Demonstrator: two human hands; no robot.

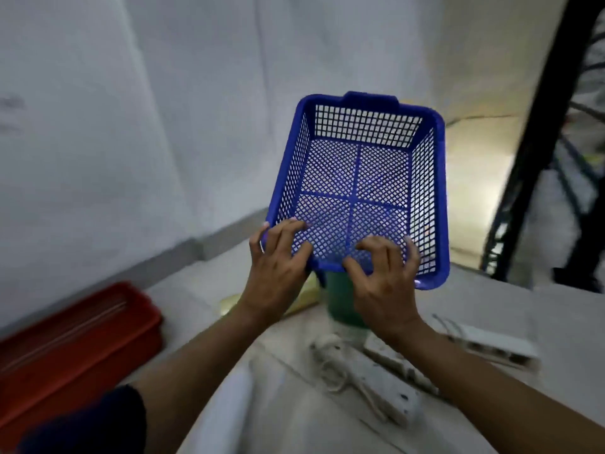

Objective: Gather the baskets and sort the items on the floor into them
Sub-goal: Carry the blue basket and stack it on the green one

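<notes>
While lifted off the floor at centre frame, blue basket (360,188) tilted toward the camera, open side and mesh bottom facing the viewer, nothing inside. Gripped along its near rim by both hands: left hand (278,267) at the lower-left corner, fingers curled over the rim onto the mesh; right hand (383,280) just beside it on the near edge, fingers hooked over the rim, thumb bent below. Hands close together, not touching.

Below the basket, partly hidden by the hands, green container (343,299) on the pale floor (491,309), with a yellow item (304,296) beside it at its left; too blurred to tell what either is. Lower right of centre, white power strips (376,378) lying on the floor with cords, one more at right (491,345). Lower left, red box (72,348) against the white wall (131,109). Dark sleeve (98,421) at bottom left. Black metal frame (537,142) down the right edge.
</notes>
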